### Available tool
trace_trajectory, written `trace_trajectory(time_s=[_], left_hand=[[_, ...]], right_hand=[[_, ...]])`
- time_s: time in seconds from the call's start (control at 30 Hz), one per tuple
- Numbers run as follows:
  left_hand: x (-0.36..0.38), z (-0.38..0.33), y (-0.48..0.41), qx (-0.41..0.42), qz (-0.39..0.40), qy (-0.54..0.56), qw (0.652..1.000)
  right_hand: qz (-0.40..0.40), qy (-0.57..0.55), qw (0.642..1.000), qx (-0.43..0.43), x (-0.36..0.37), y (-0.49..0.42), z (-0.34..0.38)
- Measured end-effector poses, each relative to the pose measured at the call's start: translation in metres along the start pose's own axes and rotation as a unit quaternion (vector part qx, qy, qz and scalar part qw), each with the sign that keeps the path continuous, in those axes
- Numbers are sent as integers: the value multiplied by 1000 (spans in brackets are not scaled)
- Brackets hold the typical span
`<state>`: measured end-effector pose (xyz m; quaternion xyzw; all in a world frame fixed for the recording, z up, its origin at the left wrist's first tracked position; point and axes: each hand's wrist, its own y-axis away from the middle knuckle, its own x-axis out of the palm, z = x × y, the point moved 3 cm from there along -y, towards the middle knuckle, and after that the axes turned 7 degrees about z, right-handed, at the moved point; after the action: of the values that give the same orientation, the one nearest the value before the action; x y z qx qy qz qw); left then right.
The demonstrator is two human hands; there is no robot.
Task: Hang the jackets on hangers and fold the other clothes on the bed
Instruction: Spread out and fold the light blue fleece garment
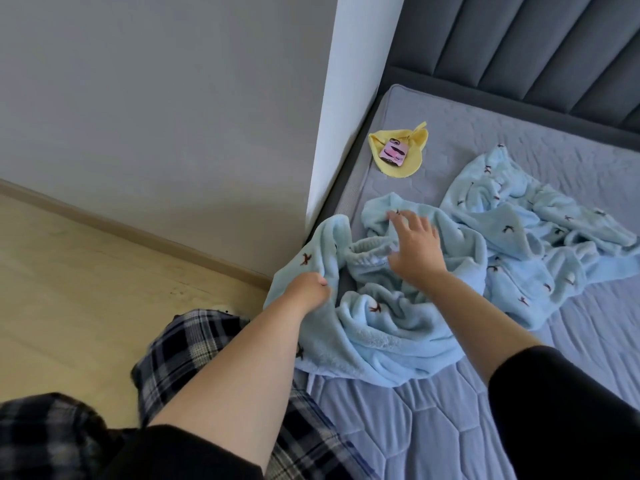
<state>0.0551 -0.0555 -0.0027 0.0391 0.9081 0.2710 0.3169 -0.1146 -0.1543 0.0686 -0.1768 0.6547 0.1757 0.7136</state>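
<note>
Fleece garment (388,334) lay bunched at the edge of the bed (450,427), centre frame; left hand (310,289) clutched its border, right hand (415,244) spread open above. Overhanging fabric might slip floorward if released.

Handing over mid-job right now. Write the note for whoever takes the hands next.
Left hand: its grip holds the edge of the near blue fleece garment at the mattress side.
Right hand: open, fingers spread at that garment's elastic waistband.
Second blue fleece piece lies crumpled further right. Yellow cloth with a small pink item on it sits near the corner.
Done: nothing folded.
Left: fold both blue pieces. No hangers or jackets in view.
</note>
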Motion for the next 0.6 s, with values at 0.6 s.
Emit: trace_trajectory(time_s=[0.6], left_hand=[[13, -16, -3, 125, 32, 119, 985]], right_hand=[[379, -103, 917, -74, 24, 23, 16]])
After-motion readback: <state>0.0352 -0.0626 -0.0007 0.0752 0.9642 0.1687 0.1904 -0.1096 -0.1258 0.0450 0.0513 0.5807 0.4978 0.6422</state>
